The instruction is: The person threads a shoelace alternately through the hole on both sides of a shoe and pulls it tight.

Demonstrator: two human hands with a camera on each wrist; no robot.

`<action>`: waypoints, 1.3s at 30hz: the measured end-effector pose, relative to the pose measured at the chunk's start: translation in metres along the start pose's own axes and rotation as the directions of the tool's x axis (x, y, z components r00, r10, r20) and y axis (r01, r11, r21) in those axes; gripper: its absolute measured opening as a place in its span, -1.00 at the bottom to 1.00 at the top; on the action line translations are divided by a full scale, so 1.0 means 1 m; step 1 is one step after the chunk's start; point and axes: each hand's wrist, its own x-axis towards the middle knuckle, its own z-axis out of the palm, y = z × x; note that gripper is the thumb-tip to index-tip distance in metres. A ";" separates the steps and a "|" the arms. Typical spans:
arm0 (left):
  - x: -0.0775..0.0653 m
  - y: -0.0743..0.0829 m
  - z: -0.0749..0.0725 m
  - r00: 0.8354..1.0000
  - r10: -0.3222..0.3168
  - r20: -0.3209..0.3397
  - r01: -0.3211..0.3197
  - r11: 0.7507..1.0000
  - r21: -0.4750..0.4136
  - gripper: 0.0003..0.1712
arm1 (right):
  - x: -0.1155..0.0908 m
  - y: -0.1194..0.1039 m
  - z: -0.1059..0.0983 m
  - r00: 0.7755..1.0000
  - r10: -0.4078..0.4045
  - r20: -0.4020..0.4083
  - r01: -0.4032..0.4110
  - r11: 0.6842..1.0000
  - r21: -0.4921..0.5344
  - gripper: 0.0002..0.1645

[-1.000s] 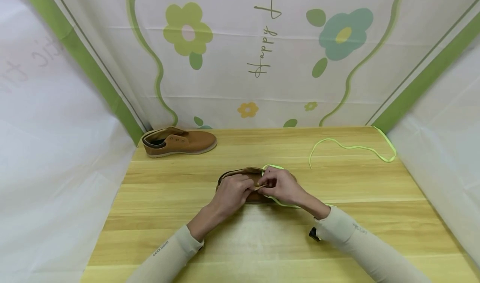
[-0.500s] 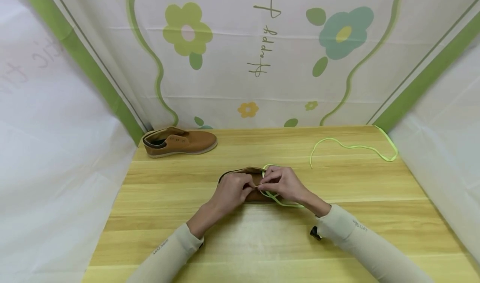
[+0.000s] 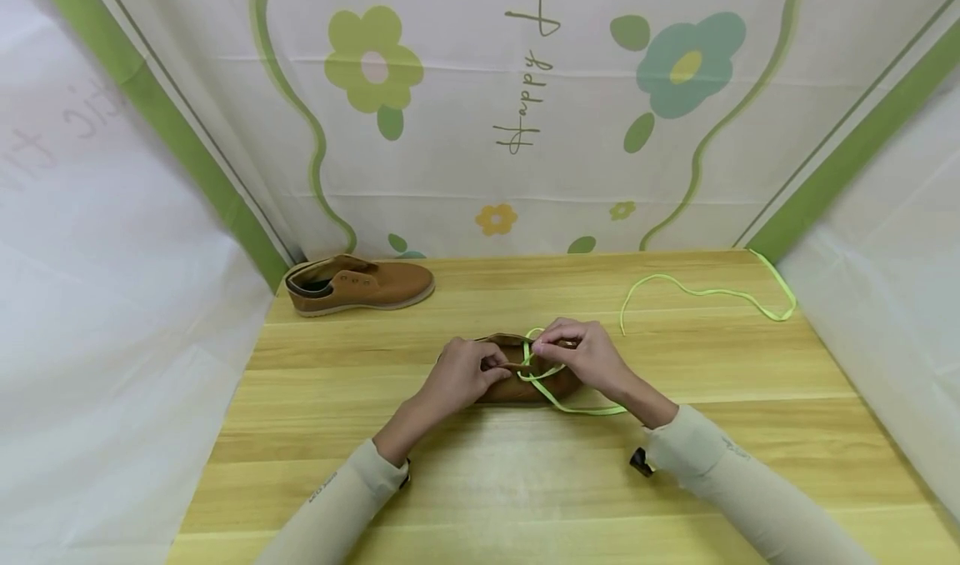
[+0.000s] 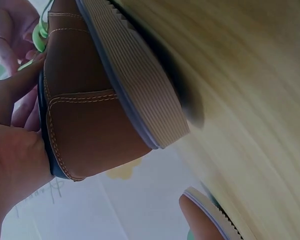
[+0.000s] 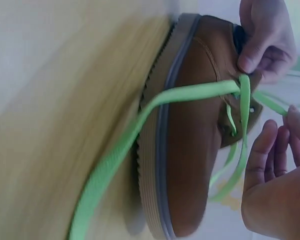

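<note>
A brown leather shoe (image 3: 510,393) with a pale ribbed sole rests on the wooden table, toe to the right. My left hand (image 3: 459,373) pinches its near eyelet flap between thumb and fingers. Through the eyelets runs a bright green shoelace (image 5: 190,92), one length trailing over the shoe's side toward the table. My right hand (image 3: 588,355) pinches another part of that lace above the tongue, as the right wrist view shows at its fingertips (image 5: 293,116). The left wrist view has the shoe's heel side (image 4: 90,132) close up, with my left fingers reaching over the collar.
A matching brown shoe (image 3: 397,284), its eyelets bare, stands at the table's back left. A second green shoelace (image 3: 705,293) lies loose at the back right. White fabric walls (image 3: 450,157) border the wooden table (image 3: 510,498) at the back and sides.
My right hand has moved up and right, away from my left fingers, drawing lace along. A lace loop now shows over the near flap. My left hand keeps hold of the flap.
</note>
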 end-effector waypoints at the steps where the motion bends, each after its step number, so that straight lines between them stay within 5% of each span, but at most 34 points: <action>1: 0.000 0.000 0.000 1.000 -0.003 0.000 0.003 1.000 -0.002 -0.91 | 0.000 0.000 -0.003 1.000 -0.009 -0.006 0.009 1.000 0.003 -0.88; 14: 0.000 0.002 0.000 1.000 -0.013 -0.013 0.013 1.000 0.003 -0.93 | -0.004 -0.003 -0.043 0.990 0.038 -0.139 -0.016 0.988 0.150 -0.77; 25: 0.000 0.002 0.000 1.000 -0.029 -0.013 0.029 0.999 0.031 -0.93 | -0.006 -0.003 -0.084 0.965 0.084 -0.247 0.016 0.926 0.377 -0.74; 39: 0.001 -0.001 0.002 1.000 -0.021 -0.004 0.021 0.999 0.045 -0.93 | -0.016 -0.001 -0.125 0.943 0.112 -0.312 0.053 0.877 0.477 -0.82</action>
